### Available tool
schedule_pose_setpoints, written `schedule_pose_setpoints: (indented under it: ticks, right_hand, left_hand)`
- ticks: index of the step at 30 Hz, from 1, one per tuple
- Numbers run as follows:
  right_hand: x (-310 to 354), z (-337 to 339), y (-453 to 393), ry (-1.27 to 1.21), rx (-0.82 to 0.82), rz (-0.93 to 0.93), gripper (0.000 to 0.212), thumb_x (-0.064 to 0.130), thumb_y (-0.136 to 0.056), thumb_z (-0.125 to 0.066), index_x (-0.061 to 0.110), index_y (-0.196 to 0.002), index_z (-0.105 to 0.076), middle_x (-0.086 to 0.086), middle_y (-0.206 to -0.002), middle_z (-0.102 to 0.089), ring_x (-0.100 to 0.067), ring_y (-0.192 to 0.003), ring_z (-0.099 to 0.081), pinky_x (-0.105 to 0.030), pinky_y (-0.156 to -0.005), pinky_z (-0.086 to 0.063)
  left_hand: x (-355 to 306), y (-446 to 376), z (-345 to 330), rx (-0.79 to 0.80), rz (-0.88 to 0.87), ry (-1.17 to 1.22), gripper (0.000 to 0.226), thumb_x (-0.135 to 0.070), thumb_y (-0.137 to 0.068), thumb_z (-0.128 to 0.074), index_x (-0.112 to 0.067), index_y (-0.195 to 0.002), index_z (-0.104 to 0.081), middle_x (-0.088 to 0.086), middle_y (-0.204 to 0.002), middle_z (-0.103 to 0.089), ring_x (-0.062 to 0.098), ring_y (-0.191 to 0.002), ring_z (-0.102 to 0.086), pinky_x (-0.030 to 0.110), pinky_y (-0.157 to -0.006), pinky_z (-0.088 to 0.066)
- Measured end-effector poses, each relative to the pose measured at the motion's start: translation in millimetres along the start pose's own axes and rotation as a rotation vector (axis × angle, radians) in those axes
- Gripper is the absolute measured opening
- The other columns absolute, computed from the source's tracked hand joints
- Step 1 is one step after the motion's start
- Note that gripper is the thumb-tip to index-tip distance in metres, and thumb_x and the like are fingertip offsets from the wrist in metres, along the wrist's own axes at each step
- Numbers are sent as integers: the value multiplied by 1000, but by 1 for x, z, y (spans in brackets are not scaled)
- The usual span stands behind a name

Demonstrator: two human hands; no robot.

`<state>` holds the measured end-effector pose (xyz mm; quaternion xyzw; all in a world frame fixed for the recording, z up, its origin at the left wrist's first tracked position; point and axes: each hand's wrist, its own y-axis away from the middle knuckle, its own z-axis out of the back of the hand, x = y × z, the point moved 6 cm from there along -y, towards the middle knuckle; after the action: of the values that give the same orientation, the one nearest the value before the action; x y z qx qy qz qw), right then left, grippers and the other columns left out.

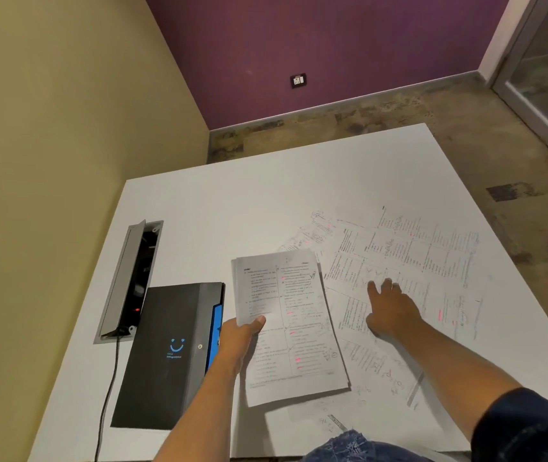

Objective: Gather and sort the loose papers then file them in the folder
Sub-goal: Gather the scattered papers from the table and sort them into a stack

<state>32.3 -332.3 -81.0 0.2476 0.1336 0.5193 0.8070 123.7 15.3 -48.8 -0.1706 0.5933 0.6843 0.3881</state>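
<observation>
My left hand grips a gathered stack of printed papers by its left edge, thumb on top, holding it just above the white table. Several loose printed sheets with pink marks lie spread over the table's right half. My right hand rests flat on those loose sheets with its fingers spread, holding nothing. A black folder with a blue smile logo and a blue inner edge lies shut on the table, left of the stack.
An open grey cable box is set into the table left of the folder, and a black cable runs from it over the near edge. Concrete floor lies beyond the far and right table edges.
</observation>
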Motion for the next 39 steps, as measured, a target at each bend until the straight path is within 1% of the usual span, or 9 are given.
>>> schedule_pose_setpoints:
  ticks: [5,9,15,17,19,21,24,33,39]
  right_hand:
    - [2,-7,-3,15,-82,26,82,38,-101,-45,5,-164,-5,-40,-162,-16,-53,-151,-25,-49,-120,-34]
    - [6,-2,2,209,-212,100,87,35,-70,-89,-10,-137,-58,-51,-121,-58,-62,-106,-65,-55,-82,-61]
    - [4,-10,2,216,-181,101,71,19,-105,-46,-4,-161,-9,-47,-154,-29,-56,-142,-40,-47,-106,-51]
    - [7,1,5,252,-152,81,77,15,-90,-73,-6,-154,-36,-49,-139,-47,-56,-125,-59,-46,-85,-62]
    - [7,10,10,339,-210,62,72,8,-49,-99,-3,-117,-75,-40,-101,-71,-45,-81,-77,-40,-48,-60]
    - [7,18,12,318,-262,112,49,9,-51,-100,3,-95,-80,-22,-79,-76,-28,-57,-73,-30,-38,-53]
    - [13,30,18,175,-256,151,25,11,-97,-58,11,-120,-68,-3,-92,-74,-17,-74,-70,-27,-59,-51]
    - [109,67,67,-241,-436,411,48,18,-101,-43,18,-146,-57,-8,-100,-77,-29,-78,-72,-40,-70,-62]
    - [141,63,89,-560,37,665,65,79,-89,-50,49,-146,-48,15,-126,-70,-5,-109,-66,-32,-96,-53]
  left_hand:
    - [-1,-2,-1,-5,10,-4,38,-16,-90,-78,-12,-125,-62,14,-114,-73,37,-106,-69,57,-99,-56]
    - [1,-4,-3,-7,22,-2,35,-17,-90,-79,-15,-122,-62,12,-111,-73,36,-103,-71,56,-96,-58]
    - [0,-5,-7,-7,18,12,32,-20,-90,-79,-18,-117,-63,10,-106,-75,33,-97,-73,44,-80,-62]
    - [1,-5,-7,-10,18,-16,32,-22,-90,-79,-19,-117,-62,9,-108,-74,33,-99,-72,51,-90,-60]
    - [1,-5,-7,-15,14,-29,32,-23,-90,-79,-21,-117,-62,8,-109,-73,33,-100,-71,53,-94,-58]
    - [1,-4,-7,-17,11,-11,32,-23,-90,-79,-21,-117,-62,9,-108,-74,34,-100,-71,52,-91,-59]
    - [3,-4,-8,-25,17,24,33,-23,-90,-79,-21,-118,-63,11,-109,-74,35,-102,-71,53,-92,-59]
    - [-3,8,-23,-15,13,139,28,-12,-93,-75,-14,-119,-63,13,-107,-75,33,-94,-72,30,-58,-57]
    - [-11,12,-30,41,12,96,21,-3,-94,-64,-2,-114,-71,17,-99,-77,31,-87,-73,30,-61,-61]
